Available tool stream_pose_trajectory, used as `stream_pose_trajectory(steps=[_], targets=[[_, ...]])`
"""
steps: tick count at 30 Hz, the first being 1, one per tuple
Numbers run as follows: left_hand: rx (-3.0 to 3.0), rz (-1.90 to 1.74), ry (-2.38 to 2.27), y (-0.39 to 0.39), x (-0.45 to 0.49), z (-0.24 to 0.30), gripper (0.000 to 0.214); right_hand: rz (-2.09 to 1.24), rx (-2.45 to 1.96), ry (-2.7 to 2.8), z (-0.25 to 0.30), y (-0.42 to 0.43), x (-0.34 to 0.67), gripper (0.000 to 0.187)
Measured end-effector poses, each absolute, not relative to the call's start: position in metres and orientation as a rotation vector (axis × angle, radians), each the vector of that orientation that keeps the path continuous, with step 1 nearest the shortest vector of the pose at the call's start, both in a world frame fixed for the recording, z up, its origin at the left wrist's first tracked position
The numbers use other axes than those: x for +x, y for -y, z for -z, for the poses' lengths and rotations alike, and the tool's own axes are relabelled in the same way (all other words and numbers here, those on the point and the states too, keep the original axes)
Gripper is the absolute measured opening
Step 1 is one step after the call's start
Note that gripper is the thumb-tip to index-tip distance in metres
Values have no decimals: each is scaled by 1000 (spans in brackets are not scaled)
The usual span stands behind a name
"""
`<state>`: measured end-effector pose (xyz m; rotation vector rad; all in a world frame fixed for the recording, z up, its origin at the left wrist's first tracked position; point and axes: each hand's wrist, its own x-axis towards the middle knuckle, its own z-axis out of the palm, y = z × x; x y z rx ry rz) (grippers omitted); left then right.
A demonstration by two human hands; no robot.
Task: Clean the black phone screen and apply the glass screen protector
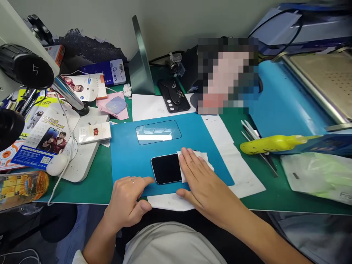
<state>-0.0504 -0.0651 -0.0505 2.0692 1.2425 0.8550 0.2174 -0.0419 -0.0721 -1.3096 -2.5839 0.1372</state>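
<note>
In the head view, the phone (166,169) lies on a blue mat (128,157). The right hand (202,183), fingers straight, lies flat upon a white wipe (205,158) over it; the left hand (127,200), thumb and forefinger apart, is empty just beside. Wiping seems in hand; the next move calls for even pressure.

"LCD" on blue box (103,73), behind far-left corner of mat (126,157). "CTORY" on yellow packet (37,104), left of mat. Blue strip (33,157) left of mat: digits, too small.
</note>
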Motion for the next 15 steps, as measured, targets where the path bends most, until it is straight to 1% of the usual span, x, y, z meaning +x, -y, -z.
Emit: stream_pose_trajectory(steps=[4,7,9,11,15], targets=[[1932,-986,-1280,68,-52,55,68,-267,-1288,2705,71,33,203,103],[1771,-1096,-1300,70,-53,59,65,-337,-1230,2734,63,28,183,111],[1716,-1105,-1314,70,-53,60,65,-391,-1168,2743,59,27,168,113],[1695,-1093,-1331,70,-53,60,64,-415,-1104,2744,57,29,159,110],[1693,-1058,-1368,70,-53,58,65,-368,-1025,2734,60,37,169,108]])
